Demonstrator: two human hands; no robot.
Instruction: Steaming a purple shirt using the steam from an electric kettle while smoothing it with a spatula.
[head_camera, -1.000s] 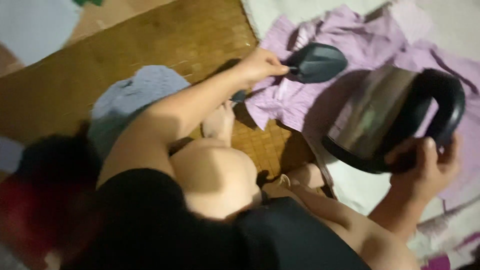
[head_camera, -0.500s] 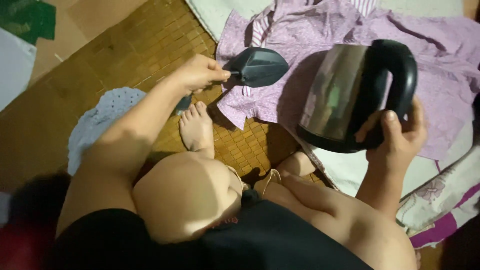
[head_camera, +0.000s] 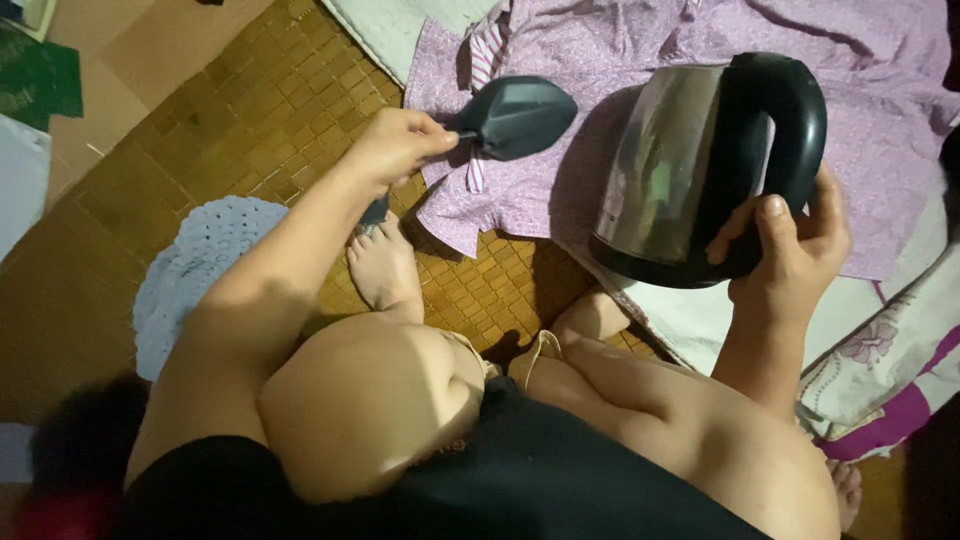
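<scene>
My left hand (head_camera: 397, 148) grips the handle of a dark grey scoop-shaped tool (head_camera: 520, 115), whose blade hangs over a lilac cloth (head_camera: 640, 70). A steel electric kettle (head_camera: 680, 165) with a black base and a black loop handle is tilted on its side in the air, and my right hand (head_camera: 790, 250) holds it by that handle. The scoop's blade is a short way left of the kettle and does not touch it. I sit on the floor with bare knees drawn up.
A woven bamboo mat (head_camera: 250, 120) covers the floor. A pale blue crocheted round mat (head_camera: 195, 265) lies at the left, beside my bare foot (head_camera: 385, 265). A floral quilt (head_camera: 880, 370) lies at the right, and green sheets (head_camera: 40, 75) at the upper left.
The view has steadied and shifted. The kettle has moved left and closer to the scoop. Both hands keep their grips.
</scene>
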